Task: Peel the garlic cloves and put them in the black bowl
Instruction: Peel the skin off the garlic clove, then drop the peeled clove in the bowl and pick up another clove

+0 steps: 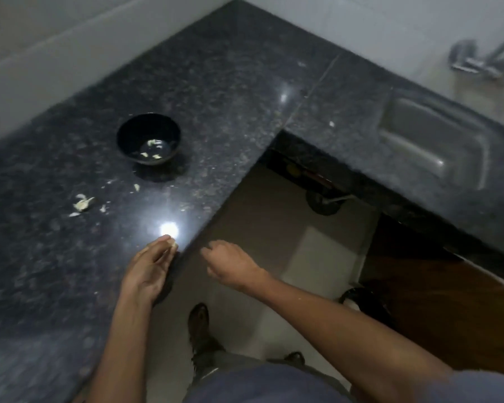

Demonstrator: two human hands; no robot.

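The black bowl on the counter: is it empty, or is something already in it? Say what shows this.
Not empty. The black bowl stands upright on the granite counter, with a few pale garlic pieces lying on its bottom.

Dark granite counter (221,82); steel sink (437,141), wall tap (472,62) at right.

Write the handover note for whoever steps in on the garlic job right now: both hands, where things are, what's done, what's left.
Left hand: over the counter edge, fingertips pinching a garlic clove; whether it is fully peeled is too blurred to tell.
Right hand: off the counter edge, fingers loosely curled, holding nothing.
Black bowl: on the granite counter, ahead and left of the hands, with a few peeled pieces in the bottom.
Garlic scraps: small pile of cloves or skins on the counter, in front of the bowl to its left.
Done: some garlic is in the bowl.
Left: finish the held clove, drop it in, then check the pile for unpeeled cloves.
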